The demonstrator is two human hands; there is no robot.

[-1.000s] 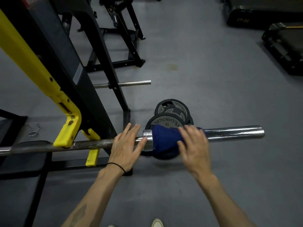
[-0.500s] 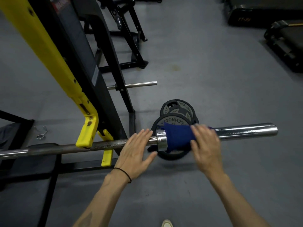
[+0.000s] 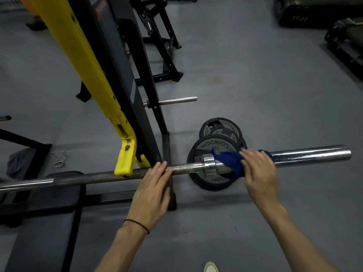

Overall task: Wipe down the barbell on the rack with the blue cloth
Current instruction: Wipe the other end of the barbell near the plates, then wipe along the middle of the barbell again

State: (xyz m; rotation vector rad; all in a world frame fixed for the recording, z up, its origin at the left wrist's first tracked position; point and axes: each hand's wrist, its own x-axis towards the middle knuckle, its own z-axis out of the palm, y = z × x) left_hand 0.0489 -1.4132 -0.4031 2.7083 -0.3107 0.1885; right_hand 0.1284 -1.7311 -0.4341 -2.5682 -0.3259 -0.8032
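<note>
The barbell point(image 3: 94, 176) lies across the view on the yellow hook point(image 3: 125, 160) of the rack, its chrome sleeve point(image 3: 310, 155) pointing right. A blue cloth point(image 3: 228, 160) is wrapped over the sleeve just right of the collar point(image 3: 209, 163). My right hand point(image 3: 259, 169) covers the cloth and the sleeve, fingers curled over them. My left hand point(image 3: 153, 191) rests on the dull shaft left of the collar, fingers straight and flat on the bar.
Two black weight plates point(image 3: 216, 142) lie on the grey floor under the sleeve. The black and yellow rack upright point(image 3: 110, 75) rises at left, with a chrome peg point(image 3: 176, 100). A bench point(image 3: 39, 222) sits lower left, a spring clip point(image 3: 60, 159) on the floor, treadmills point(image 3: 343, 36) at far right.
My right hand has slid the blue cloth to the right along the sleeve, away from the collar. My left hand has moved left along the shaft, off the collar.
</note>
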